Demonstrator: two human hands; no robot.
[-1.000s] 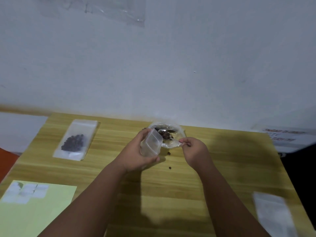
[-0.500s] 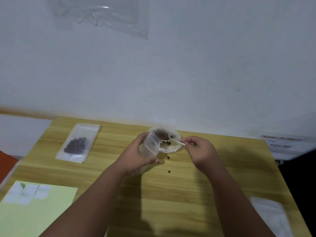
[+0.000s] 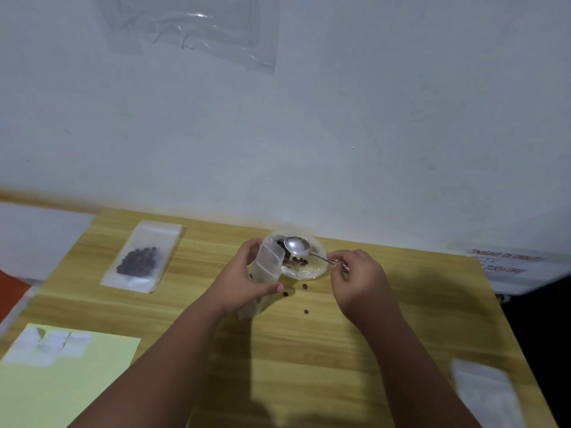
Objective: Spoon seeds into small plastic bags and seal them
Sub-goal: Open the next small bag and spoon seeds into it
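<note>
My left hand (image 3: 239, 281) grips a small clear plastic bag (image 3: 267, 267), mouth held open and tilted toward a clear bowl (image 3: 312, 271) of dark seeds at the table's far middle. My right hand (image 3: 358, 278) pinches the handle of a metal spoon (image 3: 297, 246). The spoon's bowl hangs over the seed bowl, just right of the bag's mouth, and looks empty. Three loose seeds (image 3: 305, 286) lie on the wood in front of the bowl.
A sealed bag of dark seeds (image 3: 140, 257) lies at the far left of the wooden table (image 3: 401, 319). A yellow-green sheet (image 3: 61, 381) with white labels covers the near left corner. Empty bags (image 3: 485, 390) lie near right. A white wall stands right behind the table.
The spoon has risen out of the seeds and now hangs beside the bag's mouth. The bag has tilted more toward the bowl. The view has shifted slightly.
</note>
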